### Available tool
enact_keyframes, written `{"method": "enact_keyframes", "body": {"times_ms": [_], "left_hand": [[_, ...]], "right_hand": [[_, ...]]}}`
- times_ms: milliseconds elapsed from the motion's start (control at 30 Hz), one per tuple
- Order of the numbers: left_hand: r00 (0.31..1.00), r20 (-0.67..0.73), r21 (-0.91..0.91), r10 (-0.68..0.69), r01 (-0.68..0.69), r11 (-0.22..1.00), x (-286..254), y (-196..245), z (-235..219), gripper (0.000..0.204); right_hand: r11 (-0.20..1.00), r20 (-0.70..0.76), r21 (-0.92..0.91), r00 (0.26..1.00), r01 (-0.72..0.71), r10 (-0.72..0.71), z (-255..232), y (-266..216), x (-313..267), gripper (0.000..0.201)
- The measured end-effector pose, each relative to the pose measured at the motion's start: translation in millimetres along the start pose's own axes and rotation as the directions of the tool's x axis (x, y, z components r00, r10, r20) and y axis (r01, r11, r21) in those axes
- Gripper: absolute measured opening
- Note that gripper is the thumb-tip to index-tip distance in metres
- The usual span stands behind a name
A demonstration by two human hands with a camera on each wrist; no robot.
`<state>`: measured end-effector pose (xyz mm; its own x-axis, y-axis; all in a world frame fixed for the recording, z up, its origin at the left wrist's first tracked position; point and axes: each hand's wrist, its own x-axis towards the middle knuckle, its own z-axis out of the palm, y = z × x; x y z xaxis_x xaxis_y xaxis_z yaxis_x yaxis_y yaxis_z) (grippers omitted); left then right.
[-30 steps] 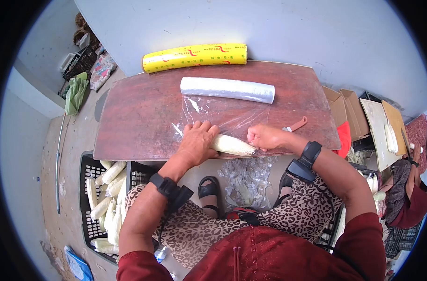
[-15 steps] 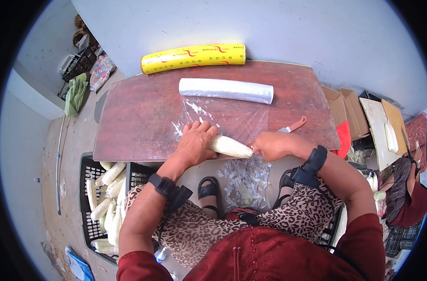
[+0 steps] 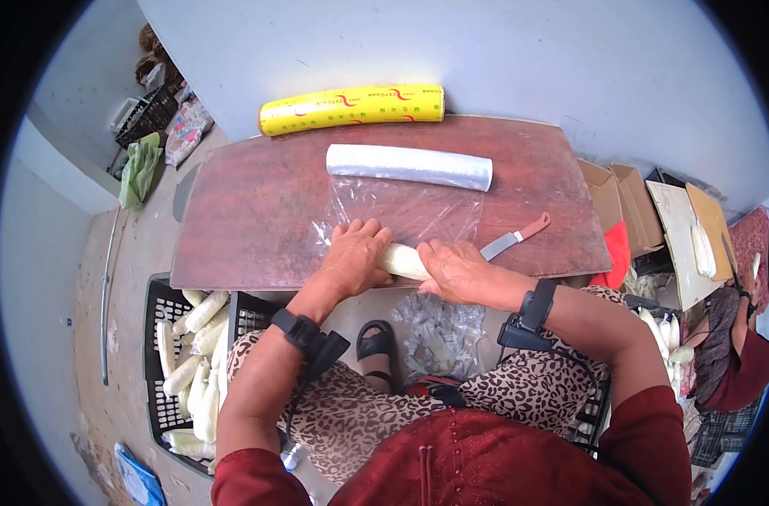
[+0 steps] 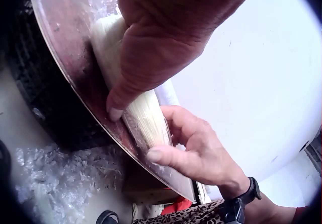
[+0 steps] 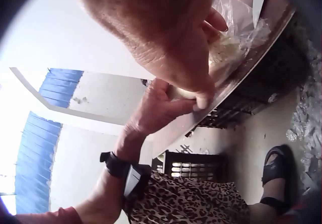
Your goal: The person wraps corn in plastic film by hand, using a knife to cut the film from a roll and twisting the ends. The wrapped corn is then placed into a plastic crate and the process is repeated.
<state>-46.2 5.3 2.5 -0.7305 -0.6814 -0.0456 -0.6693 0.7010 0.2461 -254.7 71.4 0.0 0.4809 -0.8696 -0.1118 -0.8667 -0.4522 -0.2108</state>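
An ear of corn in pale husk [image 3: 405, 262] lies along the table's front edge. My left hand [image 3: 352, 255] grips its left part. My right hand [image 3: 458, 270] holds its right end, thumb on the near side and fingers over the far side, as the left wrist view of the ear [image 4: 146, 121] shows. Clear film [image 3: 401, 202] runs from the white film roll [image 3: 410, 166] toward the ear. In the right wrist view, crinkled film [image 5: 244, 32] lies around the corn's end. Beside my right hand lies a knife [image 3: 517, 236] with a reddish-brown handle.
A yellow printed roll [image 3: 352, 110] lies at the back of the wooden table [image 3: 249, 202]. At lower left, a black crate [image 3: 155, 371] holds several ears of corn. Film scraps [image 3: 439, 337] cover the floor between the feet. Cardboard boxes [image 3: 633, 202] and another person's arm [image 3: 743, 325] are at right.
My right hand has moved left from the corn's tip and now wraps over its right end. More of the knife shows. The left hand keeps its hold.
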Motion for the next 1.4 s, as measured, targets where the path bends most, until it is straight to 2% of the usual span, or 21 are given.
{"method": "enact_keyframes", "body": {"times_ms": [133,233,333,433,533,633,733,833,933,1000,1033,1100,1200,1300,1400], "left_hand": [[0.995,0.039,-0.001,-0.097,0.097,0.995,-1,-6,2,0.064],[0.997,0.037,-0.076,-0.068,0.07,0.995,-3,-15,1,0.065],[0.98,0.102,-0.027,-0.168,0.172,0.985,-4,-11,-8,0.066],[0.972,0.103,-0.052,-0.212,0.218,0.975,-7,-19,-7,0.058],[0.968,0.129,0.047,-0.215,0.211,0.976,-6,-22,-8,0.067],[0.966,0.118,0.091,-0.232,0.222,0.971,-8,-21,-15,0.063],[0.919,0.166,0.262,-0.358,0.309,0.914,-6,-34,-18,0.061],[0.898,0.066,0.473,-0.435,0.355,0.806,-15,-39,-30,0.049],[0.906,0.0,0.426,-0.423,0.382,0.82,-20,-34,-43,0.047],[0.974,-0.152,0.324,-0.166,0.207,0.923,-18,-24,-35,0.049],[0.971,-0.237,0.282,-0.039,0.107,0.954,-16,-14,-30,0.05],[0.96,-0.25,0.128,0.123,-0.093,0.987,-11,12,-21,0.056],[0.988,-0.077,0.014,0.131,-0.131,0.991,-5,27,4,0.057],[0.994,-0.014,0.119,0.11,-0.108,0.987,2,26,9,0.063],[0.99,-0.062,0.09,0.125,-0.119,0.989,8,21,11,0.057]], "right_hand": [[0.999,0.076,0.037,0.997,-0.035,0.032,-6,-2,-1,0.047],[0.997,0.145,0.037,0.987,-0.074,0.068,-8,-3,-1,0.044],[0.996,0.186,0.054,0.981,-0.073,0.062,-10,-1,-1,0.042],[0.995,0.231,0.066,0.972,-0.069,0.052,-16,-1,1,0.043],[0.996,0.242,0.068,0.97,-0.053,0.035,-16,3,1,0.044],[0.996,0.256,0.078,0.967,-0.04,0.019,-15,7,4,0.044],[0.995,0.25,0.1,0.968,-0.027,0.001,-16,10,3,0.044],[0.994,0.253,0.109,0.967,-0.013,-0.015,-15,12,3,0.044],[0.994,0.28,0.11,0.96,-0.018,-0.013,-18,12,5,0.045],[0.994,0.302,0.105,0.953,-0.022,-0.011,-20,12,5,0.046],[0.993,0.301,0.113,0.954,-0.027,-0.009,-20,13,6,0.046],[0.992,0.303,0.125,0.953,-0.032,-0.008,-20,13,7,0.047],[0.99,0.318,0.122,0.948,-0.068,0.026,-25,10,8,0.051],[0.988,0.34,0.127,0.939,-0.093,0.044,-29,9,8,0.052],[0.988,0.319,0.124,0.947,-0.089,0.045,-27,11,5,0.051]]}}
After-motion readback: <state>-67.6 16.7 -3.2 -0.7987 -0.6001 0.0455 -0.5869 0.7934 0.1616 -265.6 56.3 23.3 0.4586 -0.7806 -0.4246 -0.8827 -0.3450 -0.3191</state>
